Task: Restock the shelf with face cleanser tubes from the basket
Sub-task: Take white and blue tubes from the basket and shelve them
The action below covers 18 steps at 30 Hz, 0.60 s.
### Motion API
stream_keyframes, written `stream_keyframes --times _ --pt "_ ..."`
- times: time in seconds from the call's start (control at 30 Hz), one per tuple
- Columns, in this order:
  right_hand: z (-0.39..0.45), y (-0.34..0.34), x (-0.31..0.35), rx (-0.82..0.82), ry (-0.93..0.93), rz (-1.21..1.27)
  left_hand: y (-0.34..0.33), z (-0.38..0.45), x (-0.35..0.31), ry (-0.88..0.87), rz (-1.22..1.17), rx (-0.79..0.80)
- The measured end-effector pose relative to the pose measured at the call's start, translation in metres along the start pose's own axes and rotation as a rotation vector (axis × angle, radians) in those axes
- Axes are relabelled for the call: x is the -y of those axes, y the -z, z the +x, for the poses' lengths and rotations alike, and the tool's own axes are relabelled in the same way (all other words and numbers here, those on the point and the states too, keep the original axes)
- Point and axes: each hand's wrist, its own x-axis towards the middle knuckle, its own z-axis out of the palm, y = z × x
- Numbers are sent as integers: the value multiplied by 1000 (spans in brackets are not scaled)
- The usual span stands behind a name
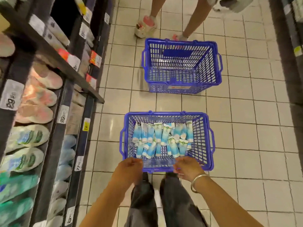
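A blue plastic basket [203, 126] stands on the tiled floor in front of my feet, holding several blue-and-white face cleanser tubes [161, 139] lying in loose rows. My left hand [129, 167] is at the basket's near-left corner with its fingers curled over the rim. At the near-right part of the rim, my right hand [186, 167], with a silver bangle on its wrist, is curled the same way. The shelf unit [54, 102] runs along the left, its tiers filled with tubes seen end-on and price tags on the edges.
A second blue basket [211, 63], with nothing visible inside, stands further down the aisle. Just behind it are another person's legs and shoes [145, 27]. A dark shelf unit [290, 46] lines the right side. Between the two runs the white tiled floor [246, 128].
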Motion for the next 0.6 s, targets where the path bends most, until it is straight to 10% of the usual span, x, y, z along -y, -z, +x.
stream_keyframes --times 0.3,0.6 --pt "212 -29 -23 15 -56 -80 -45 224 55 179 -96 83" --pt "374 -43 -52 -43 195 -449 -120 400 145 30 415 -150"
